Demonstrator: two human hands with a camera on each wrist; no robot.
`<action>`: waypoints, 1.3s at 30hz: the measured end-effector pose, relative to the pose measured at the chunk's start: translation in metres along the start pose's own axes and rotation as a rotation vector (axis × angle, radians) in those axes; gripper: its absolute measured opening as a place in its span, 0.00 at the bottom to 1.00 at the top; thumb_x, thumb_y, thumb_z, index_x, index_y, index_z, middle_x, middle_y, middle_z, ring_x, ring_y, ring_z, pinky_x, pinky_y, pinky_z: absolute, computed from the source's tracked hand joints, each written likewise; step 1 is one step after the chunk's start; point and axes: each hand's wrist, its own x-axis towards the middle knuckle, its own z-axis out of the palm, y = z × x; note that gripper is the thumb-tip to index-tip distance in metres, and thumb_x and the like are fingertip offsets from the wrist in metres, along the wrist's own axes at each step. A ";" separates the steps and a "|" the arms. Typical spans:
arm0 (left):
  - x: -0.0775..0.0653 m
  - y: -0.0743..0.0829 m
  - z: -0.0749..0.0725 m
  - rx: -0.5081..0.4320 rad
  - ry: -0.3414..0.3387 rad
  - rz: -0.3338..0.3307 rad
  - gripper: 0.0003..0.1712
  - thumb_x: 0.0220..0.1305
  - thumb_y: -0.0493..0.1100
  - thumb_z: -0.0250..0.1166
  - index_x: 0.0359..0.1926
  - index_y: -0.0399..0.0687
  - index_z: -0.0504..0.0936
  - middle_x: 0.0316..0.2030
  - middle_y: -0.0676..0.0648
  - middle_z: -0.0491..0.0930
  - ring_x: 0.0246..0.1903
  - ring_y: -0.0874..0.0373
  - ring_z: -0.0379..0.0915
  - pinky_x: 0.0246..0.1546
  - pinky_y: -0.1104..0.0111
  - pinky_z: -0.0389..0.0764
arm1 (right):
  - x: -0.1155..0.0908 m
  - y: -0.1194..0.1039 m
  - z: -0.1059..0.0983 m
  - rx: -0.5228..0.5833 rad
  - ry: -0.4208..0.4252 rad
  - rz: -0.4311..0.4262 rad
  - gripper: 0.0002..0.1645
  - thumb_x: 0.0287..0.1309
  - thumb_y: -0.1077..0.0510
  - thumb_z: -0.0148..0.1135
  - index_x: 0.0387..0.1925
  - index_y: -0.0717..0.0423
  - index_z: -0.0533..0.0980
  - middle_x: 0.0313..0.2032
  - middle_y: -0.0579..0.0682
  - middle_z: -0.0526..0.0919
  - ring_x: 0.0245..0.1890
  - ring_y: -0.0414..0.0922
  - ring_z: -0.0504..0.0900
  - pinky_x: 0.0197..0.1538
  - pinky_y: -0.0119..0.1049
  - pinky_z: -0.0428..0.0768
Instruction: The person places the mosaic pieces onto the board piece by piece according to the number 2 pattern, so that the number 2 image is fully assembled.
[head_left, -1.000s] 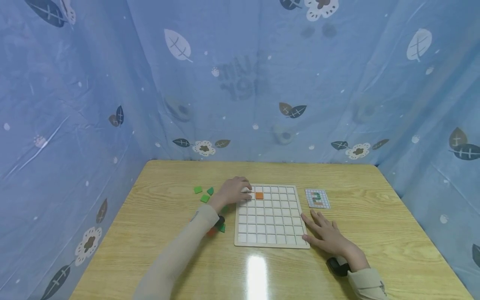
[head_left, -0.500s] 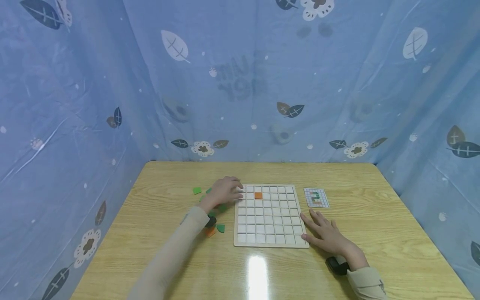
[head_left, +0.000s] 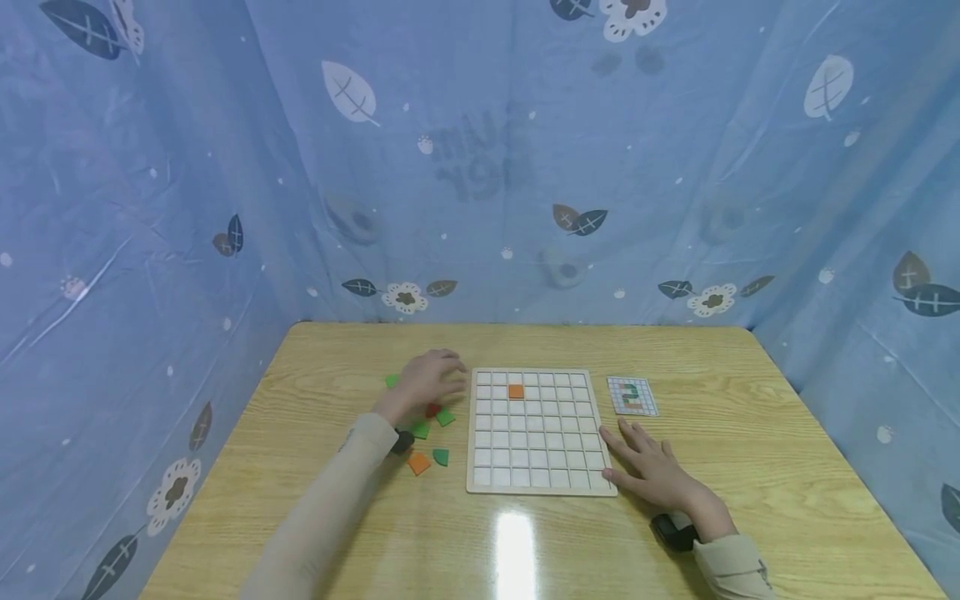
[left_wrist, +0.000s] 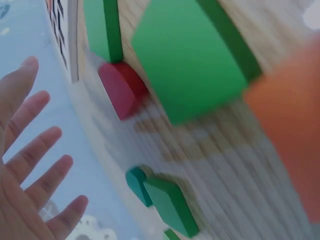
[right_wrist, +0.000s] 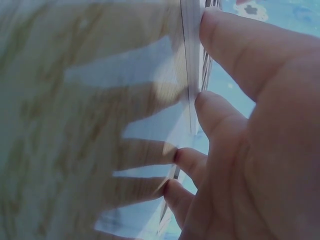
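My left hand (head_left: 426, 383) hovers over loose pieces left of the white grid board (head_left: 540, 433), fingers spread and holding nothing. In the left wrist view, a red rounded piece (left_wrist: 120, 91), a green square tile (left_wrist: 187, 60) and a blurred orange piece (left_wrist: 292, 130) lie on the table, apart from those fingers. One orange square tile (head_left: 516, 392) sits in a cell in the board's second row from the far edge. With fingers spread, my right hand (head_left: 654, 473) rests on the table; its thumb and index fingertip touch the board's right edge.
A small patterned card (head_left: 632, 396) lies right of the board. Near my left wrist are an orange tile (head_left: 418, 462) and a dark green quarter-round piece (head_left: 440, 457). Blue curtains (head_left: 480, 208) enclose the table (head_left: 570, 550) at the back and sides.
My left hand has moved left, off the board and over the loose pieces, uncovering the board's left side. The right hand stays in place at the right edge.
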 end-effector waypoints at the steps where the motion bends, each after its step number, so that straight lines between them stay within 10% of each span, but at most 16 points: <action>1: -0.001 -0.003 0.000 0.001 0.002 0.001 0.19 0.60 0.53 0.62 0.49 0.52 0.80 0.59 0.42 0.71 0.59 0.46 0.66 0.56 0.52 0.69 | 0.000 0.000 0.000 -0.002 0.001 0.000 0.39 0.61 0.42 0.54 0.69 0.51 0.56 0.69 0.65 0.49 0.67 0.69 0.44 0.55 0.77 0.40; 39: -0.051 -0.068 -0.019 -0.051 0.046 -0.144 0.20 0.61 0.53 0.61 0.51 0.49 0.79 0.58 0.42 0.71 0.59 0.43 0.65 0.58 0.48 0.66 | 0.015 0.024 -0.003 -0.101 0.174 -0.241 0.38 0.49 0.42 0.66 0.62 0.46 0.69 0.56 0.59 0.68 0.54 0.59 0.62 0.49 0.58 0.64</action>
